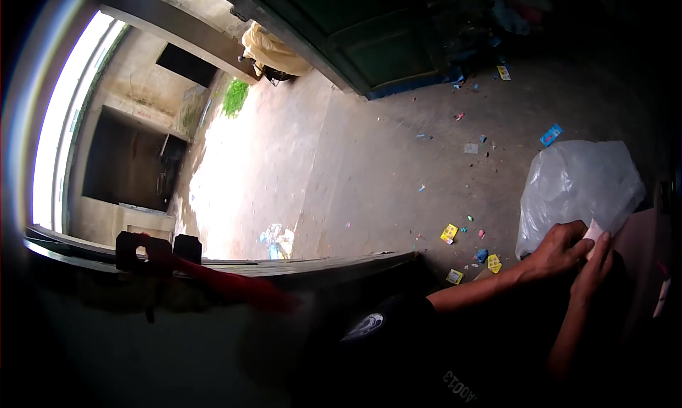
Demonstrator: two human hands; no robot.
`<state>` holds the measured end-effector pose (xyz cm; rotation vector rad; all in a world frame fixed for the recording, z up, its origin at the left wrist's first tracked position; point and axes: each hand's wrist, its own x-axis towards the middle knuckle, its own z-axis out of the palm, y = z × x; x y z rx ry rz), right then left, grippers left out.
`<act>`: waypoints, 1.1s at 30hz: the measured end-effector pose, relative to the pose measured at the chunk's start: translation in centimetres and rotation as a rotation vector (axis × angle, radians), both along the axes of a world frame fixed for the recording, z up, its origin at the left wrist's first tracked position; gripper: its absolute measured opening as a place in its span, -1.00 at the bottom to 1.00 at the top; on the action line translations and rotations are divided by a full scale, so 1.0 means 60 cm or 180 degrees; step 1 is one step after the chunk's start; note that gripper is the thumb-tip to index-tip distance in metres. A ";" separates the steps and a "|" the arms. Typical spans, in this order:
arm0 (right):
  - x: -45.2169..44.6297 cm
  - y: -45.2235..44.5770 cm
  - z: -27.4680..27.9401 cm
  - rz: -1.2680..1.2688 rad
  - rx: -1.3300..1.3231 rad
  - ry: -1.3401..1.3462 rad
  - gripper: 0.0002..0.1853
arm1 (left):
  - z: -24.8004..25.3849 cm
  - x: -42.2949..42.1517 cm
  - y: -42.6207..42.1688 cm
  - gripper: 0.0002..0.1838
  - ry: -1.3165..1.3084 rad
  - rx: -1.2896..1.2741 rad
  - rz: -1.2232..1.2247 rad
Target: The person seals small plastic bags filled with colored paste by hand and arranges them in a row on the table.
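My left hand point(560, 246) is closed, its fingertips pinched against a small pale, folded-looking piece point(592, 236) that may be paper or plastic film. My right hand point(595, 267) meets it from the other side and also grips this pale piece, fingers pointing up. Just beyond both hands stands a large, puffed-out translucent plastic bag point(579, 184); its contents cannot be made out. A dim pinkish flat surface point(637, 241) lies to the right of my hands, mostly in shadow.
Yellow packets point(449, 233), a blue packet point(550, 135) and small scraps litter the concrete floor point(369, 173). A dark green door point(383, 38) stands at the top. Along the lower left runs a wooden edge point(320, 264) with a red cloth strip point(227, 283). Bright daylight enters at left.
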<state>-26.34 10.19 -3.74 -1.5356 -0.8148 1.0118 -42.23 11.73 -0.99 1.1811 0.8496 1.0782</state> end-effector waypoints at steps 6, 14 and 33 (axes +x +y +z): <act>-0.032 0.010 -0.008 -0.0086 -0.0271 0.0280 -0.41 | -0.022 -0.027 0.002 -0.72 -0.0139 -0.0043 0.0070; -0.051 0.019 -0.047 0.0135 -0.0224 0.0289 -0.44 | -0.068 -0.048 0.009 -0.71 -0.0244 -0.0217 0.0270; -0.033 0.016 -0.073 0.0241 -0.0357 0.0554 -0.50 | -0.086 -0.051 -0.001 -0.67 -0.0058 -0.0323 0.0028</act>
